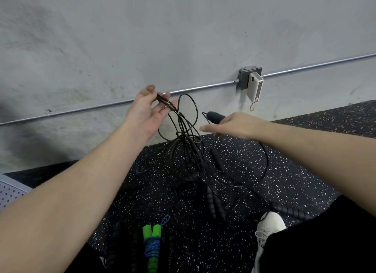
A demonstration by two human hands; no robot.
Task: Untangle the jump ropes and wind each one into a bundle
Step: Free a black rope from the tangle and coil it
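Several strands of thin black rope (184, 128) are pinched between the thumb and fingers of the left hand (149, 112) and lifted high, apparently so that the loops hang free and the knot below can be read. A black handle (216, 116) is gripped in the right hand (234, 126), its forefinger stretched toward the hanging loops; the handle is held out to the side, probably to keep that end apart from the snarl and ready to be fed through. Beneath the hands, the tangle is gathered into a knot just above the speckled rubber floor (284, 171), where more black handles (213, 203) and stray cord are spread. Nearer the body, a blue rope with green handles (151, 244) lies already wound into a bundle, set aside from the tangle. A white shoe (268, 226) is planted at the right, beside the loose cords
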